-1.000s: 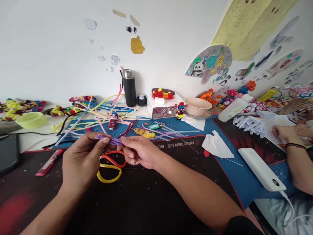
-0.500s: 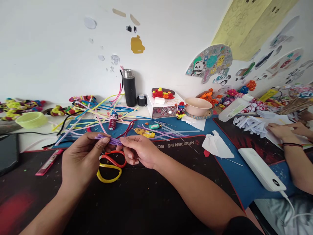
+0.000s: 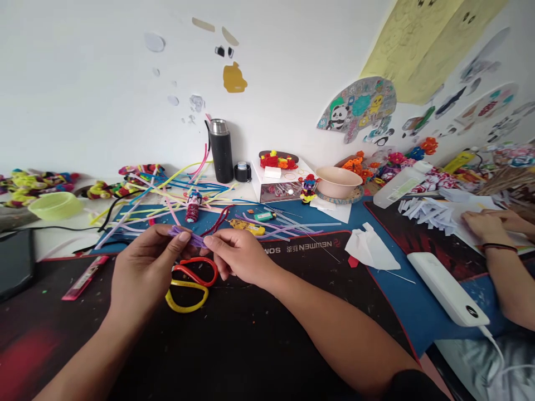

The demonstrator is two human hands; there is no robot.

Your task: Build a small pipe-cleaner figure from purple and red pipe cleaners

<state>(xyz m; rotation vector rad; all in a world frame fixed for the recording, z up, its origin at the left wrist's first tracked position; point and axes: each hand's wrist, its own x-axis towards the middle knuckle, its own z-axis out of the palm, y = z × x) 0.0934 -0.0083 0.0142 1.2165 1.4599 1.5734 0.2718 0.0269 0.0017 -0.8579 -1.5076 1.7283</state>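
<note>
Both my hands pinch a short purple pipe cleaner (image 3: 191, 238) above the black desk mat (image 3: 234, 340). My left hand (image 3: 144, 267) grips its left end between thumb and fingers. My right hand (image 3: 238, 255) pinches the right end, fingers curled. Just below the hands lie scissors with red and yellow handles (image 3: 190, 283). Behind them a heap of coloured pipe cleaners (image 3: 167, 195) spreads over the blue mat.
A black flask (image 3: 220, 149), a white box (image 3: 280, 181) with small figures, a beige bowl (image 3: 337, 181) and a white power bank (image 3: 447, 288) stand around. Another person's hands (image 3: 487, 225) work on white folded paper at the right. A pink pen (image 3: 83, 277) lies left.
Both hands have shifted slightly up and right with the purple pipe cleaner. The other person's hands moved a little over the paper.
</note>
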